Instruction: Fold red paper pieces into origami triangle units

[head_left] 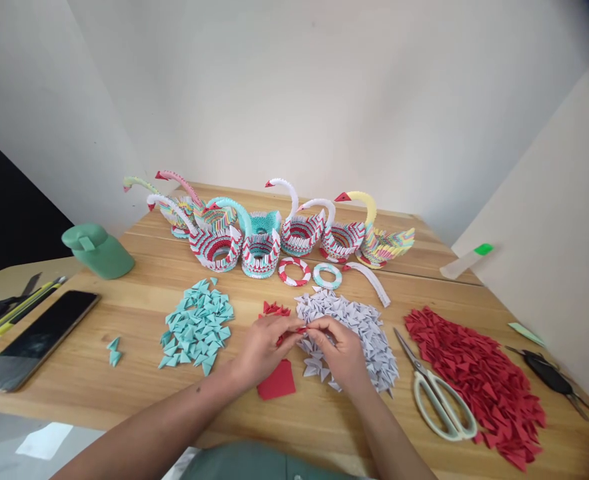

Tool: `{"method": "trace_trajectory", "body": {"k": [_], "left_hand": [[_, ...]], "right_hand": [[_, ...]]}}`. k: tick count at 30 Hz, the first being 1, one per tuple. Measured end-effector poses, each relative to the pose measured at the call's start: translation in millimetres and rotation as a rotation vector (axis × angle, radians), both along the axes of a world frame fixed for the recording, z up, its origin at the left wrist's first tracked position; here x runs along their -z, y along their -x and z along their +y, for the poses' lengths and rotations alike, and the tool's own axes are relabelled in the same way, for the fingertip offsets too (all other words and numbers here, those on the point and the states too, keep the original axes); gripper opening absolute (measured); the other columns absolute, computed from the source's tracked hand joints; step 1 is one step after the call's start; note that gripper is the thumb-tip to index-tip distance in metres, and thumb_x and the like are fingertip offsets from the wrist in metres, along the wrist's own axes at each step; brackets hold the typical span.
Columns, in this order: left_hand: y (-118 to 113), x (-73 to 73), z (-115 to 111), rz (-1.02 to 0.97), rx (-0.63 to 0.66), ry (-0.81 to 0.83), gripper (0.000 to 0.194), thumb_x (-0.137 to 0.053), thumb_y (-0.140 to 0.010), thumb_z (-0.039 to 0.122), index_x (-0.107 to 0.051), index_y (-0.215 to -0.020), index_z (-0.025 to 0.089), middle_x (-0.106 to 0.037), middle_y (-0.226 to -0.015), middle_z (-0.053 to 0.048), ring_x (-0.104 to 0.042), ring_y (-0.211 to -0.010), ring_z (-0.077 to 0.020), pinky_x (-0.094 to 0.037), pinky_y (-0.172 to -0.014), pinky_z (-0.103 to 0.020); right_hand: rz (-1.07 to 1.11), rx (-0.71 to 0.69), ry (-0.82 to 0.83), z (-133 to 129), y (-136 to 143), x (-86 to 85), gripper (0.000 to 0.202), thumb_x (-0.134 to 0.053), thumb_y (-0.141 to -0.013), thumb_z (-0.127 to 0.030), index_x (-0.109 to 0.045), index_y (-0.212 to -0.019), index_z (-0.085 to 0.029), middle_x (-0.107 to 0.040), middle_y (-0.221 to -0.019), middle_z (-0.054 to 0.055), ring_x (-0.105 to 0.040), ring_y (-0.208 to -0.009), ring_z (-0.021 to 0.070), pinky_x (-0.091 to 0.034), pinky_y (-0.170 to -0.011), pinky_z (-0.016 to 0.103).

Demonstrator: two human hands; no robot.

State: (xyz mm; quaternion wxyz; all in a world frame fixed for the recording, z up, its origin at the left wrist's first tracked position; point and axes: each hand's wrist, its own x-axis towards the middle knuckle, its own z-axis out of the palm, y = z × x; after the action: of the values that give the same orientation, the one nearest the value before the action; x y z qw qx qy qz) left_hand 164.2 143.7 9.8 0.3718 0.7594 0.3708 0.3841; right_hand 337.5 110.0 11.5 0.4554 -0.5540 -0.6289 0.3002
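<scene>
My left hand [269, 345] and my right hand [338, 348] meet at the middle of the table, fingertips pinched on a small red paper piece [301, 330] between them. Its shape is mostly hidden by the fingers. Beneath and right of them spreads a pile of pale grey-white folded triangles [369, 327]. A few red folded pieces [274, 309] lie just behind my left hand. Red paper squares [277, 381] rest in front of it. Farther left is a heap of teal triangles [199, 323].
Several paper swans [301, 233] stand at the back, with two rings [327, 275] and a white neck piece [371, 280] before them. Scissors [439, 397] and a red pile [479, 373] lie right; a phone [34, 340] and green container [99, 250] sit left.
</scene>
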Motion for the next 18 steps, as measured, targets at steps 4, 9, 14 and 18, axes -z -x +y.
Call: {"method": "trace_trajectory", "body": {"k": [4,9,14,18], "left_hand": [[3.6,-1.1,1.1,0.11,-0.026,-0.226,0.017,-0.057,-0.088,0.026,-0.072,-0.094,0.019,-0.075,-0.088,-0.01,-0.068,-0.08,-0.0213,-0.05,-0.075,-0.029],[5.7,3.3,2.7,0.159,-0.04,-0.483,0.019,-0.053,-0.091,0.025,-0.07,-0.095,0.017,-0.075,-0.087,-0.01,-0.069,-0.076,-0.018,-0.052,-0.073,-0.026],[6.8,7.5,5.8,0.044,-0.073,-0.675,0.017,-0.055,-0.09,0.025,-0.068,-0.094,0.015,-0.075,-0.079,-0.006,-0.068,-0.067,-0.0151,-0.052,-0.064,-0.024],[6.4,5.1,5.1,0.018,-0.058,-0.591,0.018,-0.055,-0.09,0.026,-0.069,-0.09,0.015,-0.075,-0.078,-0.006,-0.068,-0.067,-0.0155,-0.051,-0.064,-0.024]], "right_hand": [[0.057,-0.007,0.071,-0.5,0.7,2.2,0.014,-0.059,-0.086,-0.031,-0.067,-0.08,-0.021,-0.068,-0.073,0.001,-0.063,-0.069,0.0179,-0.048,-0.065,0.026],[0.144,-0.025,0.098,-0.7,0.8,3.9,0.014,-0.06,-0.085,-0.032,-0.067,-0.08,-0.02,-0.068,-0.074,0.001,-0.062,-0.069,0.0173,-0.047,-0.064,0.026],[0.229,-0.046,0.148,-0.3,2.2,4.3,0.013,-0.062,-0.083,-0.032,-0.067,-0.079,-0.02,-0.067,-0.073,0.0,-0.059,-0.066,0.0151,-0.045,-0.061,0.024],[0.251,-0.057,0.145,0.1,2.6,6.1,0.013,-0.063,-0.083,-0.032,-0.067,-0.08,-0.02,-0.066,-0.072,-0.001,-0.058,-0.065,0.0142,-0.044,-0.061,0.023]]}}
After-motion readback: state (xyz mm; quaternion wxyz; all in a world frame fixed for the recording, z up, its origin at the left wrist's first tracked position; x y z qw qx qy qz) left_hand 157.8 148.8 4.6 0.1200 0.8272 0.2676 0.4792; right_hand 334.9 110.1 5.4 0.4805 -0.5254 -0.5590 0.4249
